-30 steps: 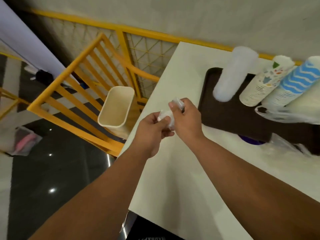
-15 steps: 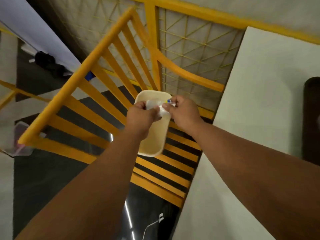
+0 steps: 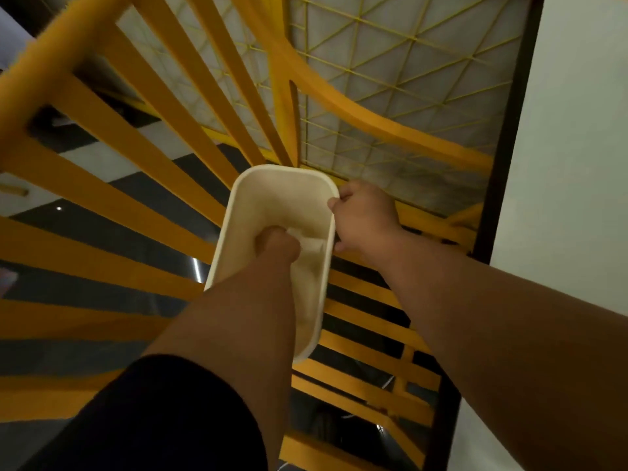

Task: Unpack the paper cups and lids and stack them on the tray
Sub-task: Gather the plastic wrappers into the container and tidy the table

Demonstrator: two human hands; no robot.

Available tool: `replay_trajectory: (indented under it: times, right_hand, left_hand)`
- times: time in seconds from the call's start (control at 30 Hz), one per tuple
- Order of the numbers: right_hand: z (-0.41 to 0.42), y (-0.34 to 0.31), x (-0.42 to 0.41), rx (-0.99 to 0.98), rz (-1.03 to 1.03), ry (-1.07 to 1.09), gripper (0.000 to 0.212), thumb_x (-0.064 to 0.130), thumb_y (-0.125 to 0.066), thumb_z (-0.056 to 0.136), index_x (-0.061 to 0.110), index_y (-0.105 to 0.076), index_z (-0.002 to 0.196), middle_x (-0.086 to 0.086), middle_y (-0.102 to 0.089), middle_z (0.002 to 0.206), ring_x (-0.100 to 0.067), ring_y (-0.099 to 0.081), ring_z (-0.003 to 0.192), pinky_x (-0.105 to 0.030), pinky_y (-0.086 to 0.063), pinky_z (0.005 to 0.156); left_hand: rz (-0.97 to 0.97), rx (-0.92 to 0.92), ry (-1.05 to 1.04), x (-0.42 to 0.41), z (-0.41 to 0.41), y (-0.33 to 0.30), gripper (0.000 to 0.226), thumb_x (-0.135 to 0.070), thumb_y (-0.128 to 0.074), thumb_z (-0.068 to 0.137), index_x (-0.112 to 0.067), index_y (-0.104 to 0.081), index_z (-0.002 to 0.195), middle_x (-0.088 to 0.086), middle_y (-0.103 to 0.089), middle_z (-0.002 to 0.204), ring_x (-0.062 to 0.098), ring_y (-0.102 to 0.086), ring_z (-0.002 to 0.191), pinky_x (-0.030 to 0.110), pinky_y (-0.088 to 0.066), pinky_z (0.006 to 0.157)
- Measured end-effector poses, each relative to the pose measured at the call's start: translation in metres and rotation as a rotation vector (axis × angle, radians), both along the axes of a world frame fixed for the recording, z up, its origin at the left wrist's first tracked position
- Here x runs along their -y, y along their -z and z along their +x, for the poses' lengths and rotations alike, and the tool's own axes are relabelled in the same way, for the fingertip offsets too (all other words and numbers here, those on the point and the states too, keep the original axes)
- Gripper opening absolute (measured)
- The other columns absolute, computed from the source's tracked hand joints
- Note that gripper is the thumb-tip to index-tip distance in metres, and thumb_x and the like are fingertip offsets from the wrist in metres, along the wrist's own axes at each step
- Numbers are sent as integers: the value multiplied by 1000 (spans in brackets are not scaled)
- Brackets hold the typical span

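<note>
Reaching down into a cream waste bin [image 3: 272,171], my left hand [image 3: 277,244] is a fist that grips a crumpled wad of clear plastic wrap [image 3: 311,244], which pokes out to its right. My right hand [image 3: 365,219] is beside the bin, its fingers curled over the bin's right rim. The tray, the cups and the lids are out of view.
The bin stands on a yellow slatted chair [image 3: 142,137] with a yellow wire-mesh panel [image 3: 390,96] behind it. The white table [image 3: 577,164] runs along the right edge. Dark glossy floor shows between the slats.
The view has swung left from the table to the bin. My left hand has gone down into the bin with the wrap, and my right hand has let go of it and taken the rim.
</note>
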State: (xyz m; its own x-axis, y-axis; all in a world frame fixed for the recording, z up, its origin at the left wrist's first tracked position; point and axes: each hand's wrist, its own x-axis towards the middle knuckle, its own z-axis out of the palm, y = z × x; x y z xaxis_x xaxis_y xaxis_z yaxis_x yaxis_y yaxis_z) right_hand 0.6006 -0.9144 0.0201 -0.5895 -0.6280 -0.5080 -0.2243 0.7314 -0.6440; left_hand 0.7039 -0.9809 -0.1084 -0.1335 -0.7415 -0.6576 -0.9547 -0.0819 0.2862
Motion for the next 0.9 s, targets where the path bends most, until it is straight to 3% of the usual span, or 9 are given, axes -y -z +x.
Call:
replay_trajectory:
  times: [0.2, 0.3, 0.37, 0.5, 0.63, 0.73, 0.8, 0.83, 0.9]
  right_hand:
    - [-1, 0, 5, 4, 39, -17, 8, 12, -55, 96, 12, -57, 103, -16, -63, 100, -38, -68, 73, -45, -60, 51]
    - [-1, -1, 7, 2, 52, -23, 11, 9, -57, 95, 12, -57, 105, -16, -62, 102, -39, -68, 73, -45, -60, 51]
    - [0, -3, 6, 2, 49, -23, 13, 8, -59, 94, 13, -56, 105, -16, -62, 101, -39, -68, 74, -44, -60, 51]
    - [-1, -6, 5, 14, 45, -35, 15, 7, -61, 93, 12, -56, 107, -16, -63, 101, -38, -69, 73, -44, -60, 53]
    - [0, -6, 4, -1, 44, -47, 17, 6, -62, 92, 12, -56, 108, -16, -63, 100, -37, -69, 74, -44, -61, 55]
    - [2, -5, 5, -39, 26, -57, 16, 7, -60, 93, 12, -56, 107, -15, -61, 103, -38, -67, 78, -46, -60, 55]
    - [2, -4, 5, -57, 16, -69, 14, 8, -59, 93, 11, -56, 107, -15, -60, 103, -38, -67, 78, -45, -60, 53]
    - [2, -3, 4, -57, 12, -66, 14, 8, -59, 94, 11, -56, 107, -15, -59, 103, -38, -67, 77, -45, -60, 52]
    - [1, -3, 4, -47, 0, -49, 12, 9, -57, 95, 11, -57, 107, -15, -59, 103, -37, -68, 75, -44, -60, 50]
  left_hand:
    - [-42, -136, -258, -2, -12, 46, 62, -29, -68, 86, -5, -44, 137, 15, -54, 133, 32, -53, 122, 42, -46, 101]
    - [-108, -80, -127, -6, -15, 52, 47, -19, -58, 93, -1, -44, 135, 21, -47, 136, 36, -48, 123, 41, -41, 102]
    - [-122, -68, -22, -9, -15, 58, 32, -16, -50, 95, -2, -55, 123, 21, -52, 127, 38, -53, 113, 41, -45, 95]
    - [-87, -112, 55, -12, -11, 72, 20, -19, -57, 88, -7, -68, 100, 19, -65, 106, 36, -61, 92, 40, -53, 84]
    - [-24, -190, 18, -14, -15, 61, 32, -25, -52, 90, -2, -64, 108, 23, -54, 112, 38, -52, 99, 43, -48, 89]
    - [19, -300, -186, -11, -18, 56, 37, -21, -50, 94, 1, -56, 124, 23, -52, 129, 40, -53, 114, 47, -47, 99]
    - [53, -348, -291, -9, -20, 52, 39, -19, -49, 96, 1, -54, 129, 18, -56, 132, 34, -57, 112, 35, -54, 89]
    - [83, -355, -283, -9, -21, 50, 37, -18, -52, 95, 1, -58, 126, 17, -60, 127, 32, -60, 106, 31, -57, 81]
    - [118, -326, -155, -8, -23, 39, 33, -18, -59, 91, -1, -66, 118, 20, -64, 120, 36, -61, 105, 39, -55, 89]
